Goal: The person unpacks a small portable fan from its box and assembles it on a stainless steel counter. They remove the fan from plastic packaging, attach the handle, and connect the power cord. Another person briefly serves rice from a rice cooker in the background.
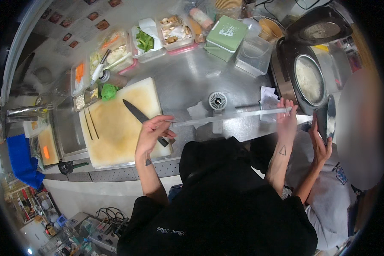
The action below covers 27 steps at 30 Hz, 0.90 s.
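Observation:
A long, narrow, pale translucent strip (pixel 230 117), perhaps plastic film, stretches level between my two hands above the steel counter. My left hand (pixel 152 131) holds its left end by the fingers, beside the cutting board's right edge. At the strip's other end, my right hand (pixel 287 116) grips it near the rice cooker; motion smears its fingers a little. Beneath my left hand, a dark-bladed knife (pixel 136 112) lies slanted on the white cutting board (pixel 151 91), its handle partly hidden. A pair of thin dark chopsticks (pixel 91 123) rests on the board's left side.
A small round fan (pixel 218 101) stands below the strip. Containers of vegetables (pixel 144 42) and mushrooms (pixel 175 32) line the back, beside a green box (pixel 227 33). The open rice cooker (pixel 309 81) holds rice. At right, a co-worker's hand (pixel 320 138) supports a dark bowl (pixel 327 117).

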### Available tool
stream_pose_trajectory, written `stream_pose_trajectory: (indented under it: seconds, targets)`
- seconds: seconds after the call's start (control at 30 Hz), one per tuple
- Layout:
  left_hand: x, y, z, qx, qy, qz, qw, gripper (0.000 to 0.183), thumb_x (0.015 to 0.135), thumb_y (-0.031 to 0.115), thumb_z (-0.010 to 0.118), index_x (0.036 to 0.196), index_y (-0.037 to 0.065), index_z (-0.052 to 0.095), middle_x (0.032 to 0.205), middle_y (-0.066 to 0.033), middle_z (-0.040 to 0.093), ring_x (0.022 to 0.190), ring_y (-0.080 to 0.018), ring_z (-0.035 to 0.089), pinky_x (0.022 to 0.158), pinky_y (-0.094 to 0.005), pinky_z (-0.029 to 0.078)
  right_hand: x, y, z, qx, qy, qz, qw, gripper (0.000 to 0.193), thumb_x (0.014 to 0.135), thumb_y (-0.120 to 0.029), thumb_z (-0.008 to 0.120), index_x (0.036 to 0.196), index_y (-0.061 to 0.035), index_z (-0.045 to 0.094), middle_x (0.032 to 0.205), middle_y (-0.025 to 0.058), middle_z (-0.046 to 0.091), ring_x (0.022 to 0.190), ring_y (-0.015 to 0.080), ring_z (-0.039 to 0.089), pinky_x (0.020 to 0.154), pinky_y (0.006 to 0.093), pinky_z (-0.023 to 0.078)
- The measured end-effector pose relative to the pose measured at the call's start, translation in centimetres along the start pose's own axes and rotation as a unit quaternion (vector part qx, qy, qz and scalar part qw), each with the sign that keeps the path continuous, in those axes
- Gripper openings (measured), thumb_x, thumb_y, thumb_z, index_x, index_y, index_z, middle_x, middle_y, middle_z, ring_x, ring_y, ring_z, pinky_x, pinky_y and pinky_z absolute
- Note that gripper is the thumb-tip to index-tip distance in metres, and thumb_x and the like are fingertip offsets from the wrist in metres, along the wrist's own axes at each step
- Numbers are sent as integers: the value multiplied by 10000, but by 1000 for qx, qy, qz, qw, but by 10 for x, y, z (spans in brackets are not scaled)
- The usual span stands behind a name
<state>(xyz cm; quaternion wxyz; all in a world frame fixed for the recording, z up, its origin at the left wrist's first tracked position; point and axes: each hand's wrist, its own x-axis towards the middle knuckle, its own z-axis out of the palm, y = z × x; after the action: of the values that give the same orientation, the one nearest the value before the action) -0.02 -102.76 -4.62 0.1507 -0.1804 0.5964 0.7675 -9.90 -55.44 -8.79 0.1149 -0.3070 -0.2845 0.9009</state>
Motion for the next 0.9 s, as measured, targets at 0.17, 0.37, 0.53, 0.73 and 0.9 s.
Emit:
stream_pose_trajectory:
  seconds: [0.17, 0.37, 0.53, 0.73, 0.9]
  targets:
    - [11, -20, -36, 121, 1, 31, 992, 97, 928, -65, 688, 1014, -41, 726, 920, -86, 741, 764, -157, 707, 711, -280, 583, 36, 1, -44, 52, -168, 193, 965, 152, 1063, -250, 591, 998, -117, 627, 659, -43, 491, 561, 85, 481, 513, 232, 402]
    - [27, -41, -45, 193, -25, 86, 977, 206, 829, -167, 659, 926, 0, 731, 976, -106, 720, 915, -173, 687, 772, -289, 577, 22, 48, -21, -238, -207, 354, 880, 168, 1021, -240, 644, 924, -125, 569, 613, -106, 336, 468, 20, 287, 393, 219, 197]
    - [50, -75, -27, 465, 19, 99, 880, 259, 748, -145, 634, 884, 48, 741, 1074, -144, 697, 974, -303, 678, 853, -371, 558, 20, 105, -44, -508, -283, 238, 778, 92, 1014, -160, 628, 1040, -73, 642, 744, -38, 568, 575, 30, 434, 473, 212, 332]
    - [65, -86, 78, 556, 77, 270, 782, 165, 829, 47, 668, 986, 72, 713, 1030, -166, 727, 1044, -398, 663, 903, -463, 530, 7, 140, -53, -459, -276, 148, 831, 85, 1035, -103, 598, 1089, -59, 647, 838, 13, 674, 645, 58, 542, 539, 204, 401]
    - [112, -138, 154, 606, 98, 32, 789, 621, 803, 435, 835, 1162, -12, 597, 1015, -247, 727, 957, -471, 695, 879, -540, 526, -2, 148, -49, -420, -242, 132, 865, 166, 1008, -107, 647, 1150, -21, 631, 880, 55, 714, 663, 92, 613, 561, 207, 443]
